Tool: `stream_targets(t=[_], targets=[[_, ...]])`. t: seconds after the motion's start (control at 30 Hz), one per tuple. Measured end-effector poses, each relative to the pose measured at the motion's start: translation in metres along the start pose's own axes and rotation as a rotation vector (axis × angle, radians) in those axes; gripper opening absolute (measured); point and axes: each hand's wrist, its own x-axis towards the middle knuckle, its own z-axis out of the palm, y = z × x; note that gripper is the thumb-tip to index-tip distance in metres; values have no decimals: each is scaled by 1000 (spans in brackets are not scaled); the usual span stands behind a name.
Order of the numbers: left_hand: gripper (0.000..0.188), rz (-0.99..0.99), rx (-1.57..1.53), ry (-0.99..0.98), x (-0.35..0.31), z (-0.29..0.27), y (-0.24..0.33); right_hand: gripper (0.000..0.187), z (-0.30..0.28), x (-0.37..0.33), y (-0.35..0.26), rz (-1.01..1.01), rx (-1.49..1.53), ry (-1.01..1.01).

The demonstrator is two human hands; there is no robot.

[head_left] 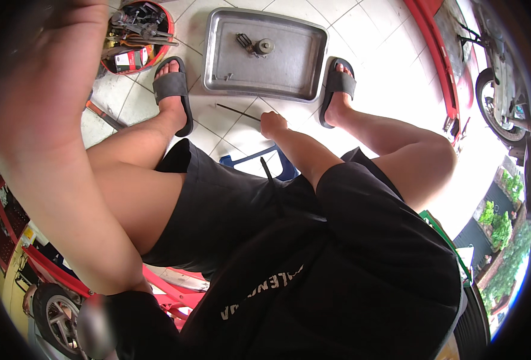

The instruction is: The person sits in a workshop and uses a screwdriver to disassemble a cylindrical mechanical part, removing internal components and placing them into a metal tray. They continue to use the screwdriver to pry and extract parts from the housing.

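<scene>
My right hand [273, 124] is closed in a fist between my knees, low over the tiles. From it a long thin dark rod [236, 111], like a screwdriver's shaft, points left; any handle is hidden in the fist. My left hand [49, 78] is raised very close at the upper left, blurred and cut off, so its fingers do not show clearly. Beyond the right hand a metal tray [265, 85] lies on the floor. In it sit a small metal part with a round cylinder [265, 46] and a dark spring-like end, and some small screws [229, 77].
A red tub [168, 30] of tools and parts stands left of the tray. My sandalled feet flank the tray. A blue-framed stool [286, 161] shows beneath me. An orange-and-black tool [102, 113] lies left. Red metal frames [436, 60] and a motorcycle wheel [487, 99] stand right.
</scene>
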Motion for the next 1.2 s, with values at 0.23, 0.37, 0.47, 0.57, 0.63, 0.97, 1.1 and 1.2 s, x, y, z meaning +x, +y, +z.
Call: stream_targets(t=[0.23,0.37,0.47,0.57,0.63,0.97,1.1,1.2], targets=[[32,69,42,-34,0,10,-8,23,-25,-7,-3,-236,21,16],[31,149,76,-53,5,13,-27,25,-65,2,-1,-342,339,180],[31,202,117,-75,10,28,-47,27,-87,18,-14,-151,543,329],[35,220,177,-117,6,32,-52,31,-98,27,-33,-44,767,302],[37,210,208,-94,5,32,-48,34,-102,23,-44,37,888,280],[58,49,-1,-23,21,11,-19,29,-202,-34,18,-158,1138,106],[64,59,19,172,12,37,-38,35,-309,-153,19,-386,1255,55],[71,-40,-34,95,13,34,-41,39,-346,-253,6,-709,1202,104]])
